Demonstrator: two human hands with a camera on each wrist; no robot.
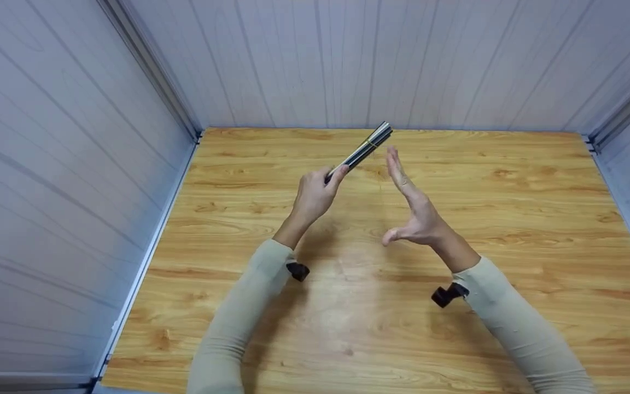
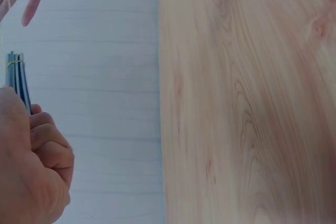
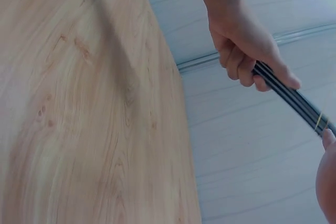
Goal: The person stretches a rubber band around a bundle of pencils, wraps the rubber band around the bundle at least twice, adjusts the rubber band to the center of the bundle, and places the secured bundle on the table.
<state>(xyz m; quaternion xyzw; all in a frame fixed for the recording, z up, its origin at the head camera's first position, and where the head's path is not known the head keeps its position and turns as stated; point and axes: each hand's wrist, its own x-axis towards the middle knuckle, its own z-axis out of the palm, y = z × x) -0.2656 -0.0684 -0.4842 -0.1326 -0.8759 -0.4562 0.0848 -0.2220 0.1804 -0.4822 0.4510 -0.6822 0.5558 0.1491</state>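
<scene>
Left hand (image 1: 315, 194) clamped round the near end of a bundle of slender rods (image 1: 360, 154), bound near its far end by a yellow band (image 1: 371, 143) and held up towards the far edge of the worktop (image 1: 539, 202), with the right hand (image 1: 416, 216) alongside, thumb and fingers spread apart; a slipping band could let the rods splay.

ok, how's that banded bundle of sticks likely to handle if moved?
Probably stiff: the bundle juts straight from the left hand without visible sag. Should mostly stay together, given the yellow band near its far end. Unbanded, slim sticks might scatter.
</scene>
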